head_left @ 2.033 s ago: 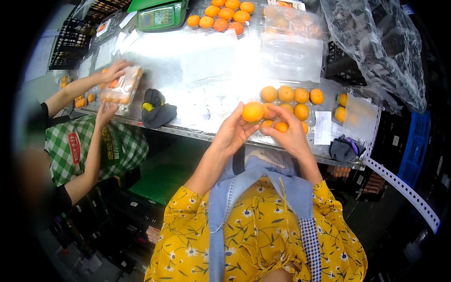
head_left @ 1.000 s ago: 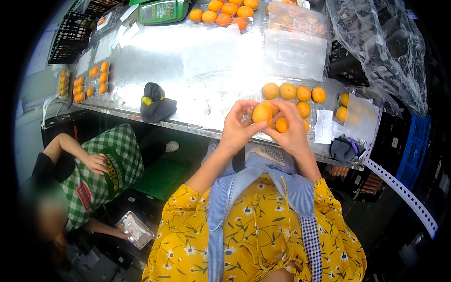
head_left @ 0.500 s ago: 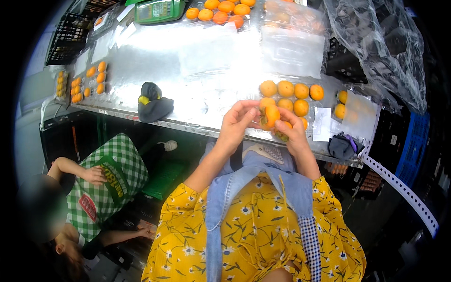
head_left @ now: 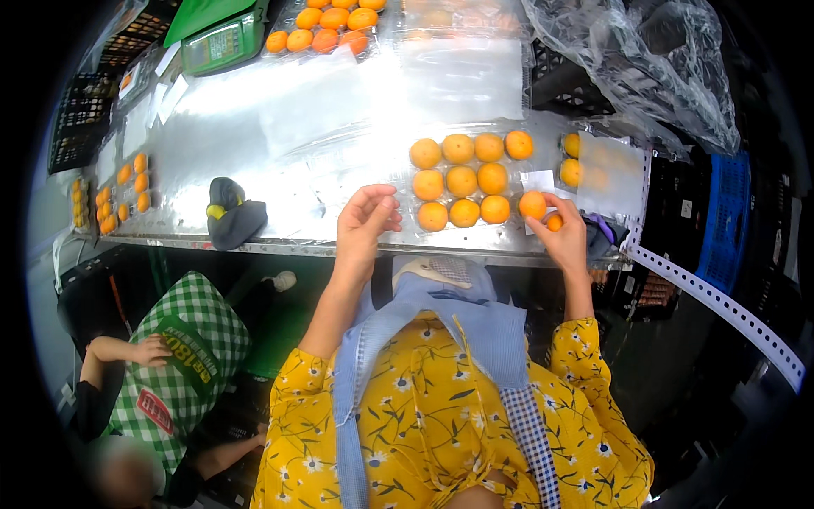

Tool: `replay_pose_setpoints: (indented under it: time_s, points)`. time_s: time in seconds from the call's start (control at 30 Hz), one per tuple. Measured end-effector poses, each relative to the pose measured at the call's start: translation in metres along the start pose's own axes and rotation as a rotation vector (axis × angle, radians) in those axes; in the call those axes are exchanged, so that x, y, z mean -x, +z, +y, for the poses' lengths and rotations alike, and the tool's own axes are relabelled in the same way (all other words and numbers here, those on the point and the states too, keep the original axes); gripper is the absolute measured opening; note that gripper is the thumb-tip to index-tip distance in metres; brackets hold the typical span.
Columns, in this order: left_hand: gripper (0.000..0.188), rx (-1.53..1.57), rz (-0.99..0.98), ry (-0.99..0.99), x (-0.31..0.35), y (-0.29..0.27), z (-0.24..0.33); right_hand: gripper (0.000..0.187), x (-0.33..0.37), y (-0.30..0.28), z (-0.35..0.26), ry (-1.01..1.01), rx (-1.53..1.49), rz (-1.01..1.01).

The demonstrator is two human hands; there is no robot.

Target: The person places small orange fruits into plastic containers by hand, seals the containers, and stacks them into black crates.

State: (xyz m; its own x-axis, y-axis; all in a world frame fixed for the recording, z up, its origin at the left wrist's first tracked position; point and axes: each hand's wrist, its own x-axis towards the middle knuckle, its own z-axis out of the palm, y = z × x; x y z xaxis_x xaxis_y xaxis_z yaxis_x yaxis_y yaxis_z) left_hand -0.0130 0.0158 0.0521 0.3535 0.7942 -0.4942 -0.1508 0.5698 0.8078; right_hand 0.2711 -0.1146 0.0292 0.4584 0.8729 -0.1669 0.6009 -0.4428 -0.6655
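A clear plastic tray [head_left: 409,198] with rows of orange persimmons [head_left: 461,181] lies on the metal table in front of me. To the right of its front row, my right hand [head_left: 560,235] is closed on a persimmon [head_left: 532,204], held between thumb and fingers. A second, smaller-looking patch of orange fruit [head_left: 554,222] shows against that palm, partly hidden by the fingers. Beside the tray's left edge hovers my left hand [head_left: 366,222], its fingers loosely bent and thumb apart, with nothing visible in it.
Dark gloves [head_left: 235,216] lie at the table's front edge. A green scale [head_left: 223,41] and another fruit tray [head_left: 325,40] stand at the back. A paper-covered tray [head_left: 604,174] sits on the right, crumpled plastic film [head_left: 644,68] behind it. At left, a person in a checked apron [head_left: 182,348].
My hands have separated: the left went to the tray's left side, the right moved rightward with persimmons. More persimmons now show in the tray's front row. The view has shifted.
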Motion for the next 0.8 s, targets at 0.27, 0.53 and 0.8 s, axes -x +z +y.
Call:
replay_pose_setpoints:
  time_s: [0.27, 0.53, 0.8]
  points:
    - [0.014, -0.019, -0.019, -0.011, 0.001, 0.001, -0.005, 0.042, 0.009, 0.019, -0.007, -0.07, 0.254, 0.112]
    - [0.013, -0.05, -0.015, -0.031, 0.0, 0.001, -0.005, 0.041, 0.008, 0.021, -0.012, -0.052, 0.319, 0.148]
    - [0.014, -0.055, -0.026, -0.061, 0.0, 0.001, -0.009, 0.033, 0.007, 0.0, -0.029, 0.441, -1.705, -0.11]
